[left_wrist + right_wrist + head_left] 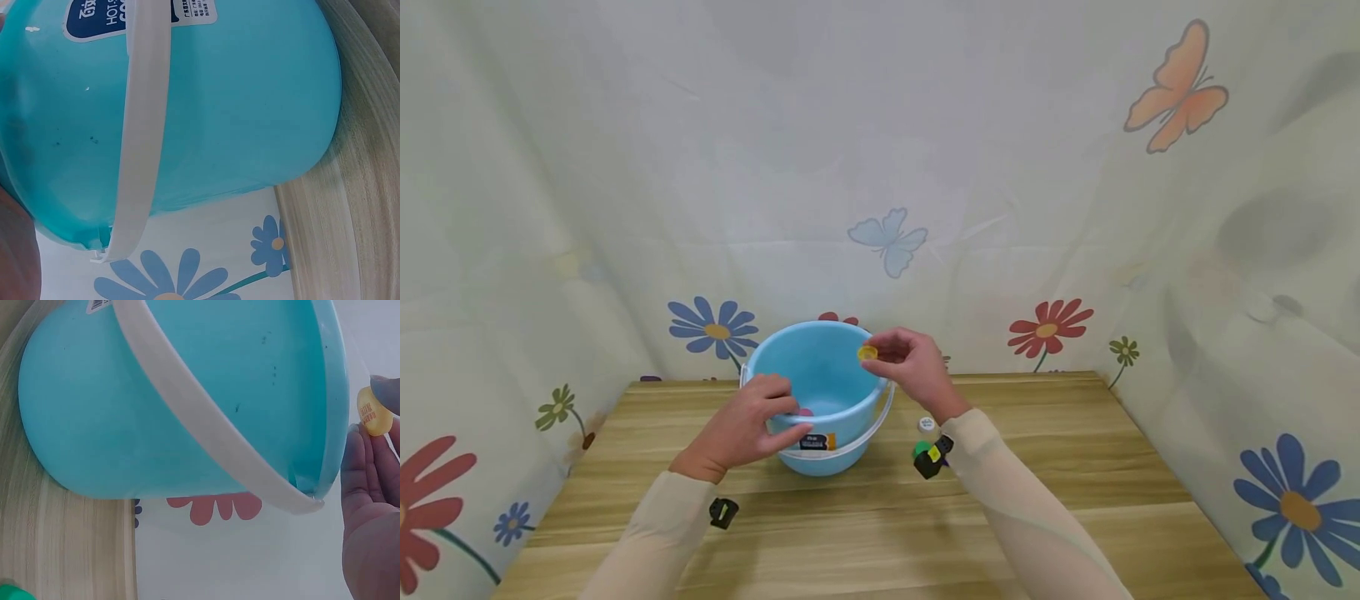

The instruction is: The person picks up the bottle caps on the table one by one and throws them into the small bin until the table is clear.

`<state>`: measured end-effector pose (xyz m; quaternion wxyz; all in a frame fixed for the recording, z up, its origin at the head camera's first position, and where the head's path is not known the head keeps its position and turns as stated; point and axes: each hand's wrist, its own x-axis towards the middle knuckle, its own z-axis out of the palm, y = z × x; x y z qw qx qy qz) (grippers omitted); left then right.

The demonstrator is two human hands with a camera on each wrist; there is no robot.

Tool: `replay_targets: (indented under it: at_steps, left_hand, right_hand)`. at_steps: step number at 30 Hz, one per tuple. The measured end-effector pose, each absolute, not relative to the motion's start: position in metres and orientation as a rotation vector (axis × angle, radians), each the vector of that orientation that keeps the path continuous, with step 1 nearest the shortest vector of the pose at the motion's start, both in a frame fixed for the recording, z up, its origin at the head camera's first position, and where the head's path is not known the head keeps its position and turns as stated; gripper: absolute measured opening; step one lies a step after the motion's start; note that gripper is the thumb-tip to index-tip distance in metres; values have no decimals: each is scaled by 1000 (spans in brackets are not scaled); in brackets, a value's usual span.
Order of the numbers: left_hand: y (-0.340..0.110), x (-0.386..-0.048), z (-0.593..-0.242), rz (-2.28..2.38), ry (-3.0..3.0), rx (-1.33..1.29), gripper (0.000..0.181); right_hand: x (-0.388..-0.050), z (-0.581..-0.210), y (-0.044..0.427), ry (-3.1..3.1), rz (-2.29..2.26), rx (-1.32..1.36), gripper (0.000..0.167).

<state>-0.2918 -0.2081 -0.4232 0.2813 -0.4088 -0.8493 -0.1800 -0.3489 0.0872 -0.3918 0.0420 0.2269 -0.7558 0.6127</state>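
The yellow cap [867, 353] is pinched in our right hand [916, 368] just above the blue bucket [820, 375], which our left hand [745, 425] grips, so we seem to be at the drop-in step, where the next move likely calls for loosening that pinch.

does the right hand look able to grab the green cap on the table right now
Probably not yet: the right hand is busy pinching a yellow cap by the blue bucket. The green cap lies outside it, seemingly within reach otherwise.
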Motion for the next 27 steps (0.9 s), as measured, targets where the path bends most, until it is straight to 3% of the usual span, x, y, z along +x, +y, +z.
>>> replay_targets:
  at_steps: [27]
  left_hand:
    - [-208, -289, -427, -461, -2269, -1079, 18]
  right_hand:
    - [-348, -389, 69, -2258, 1896, 752, 34]
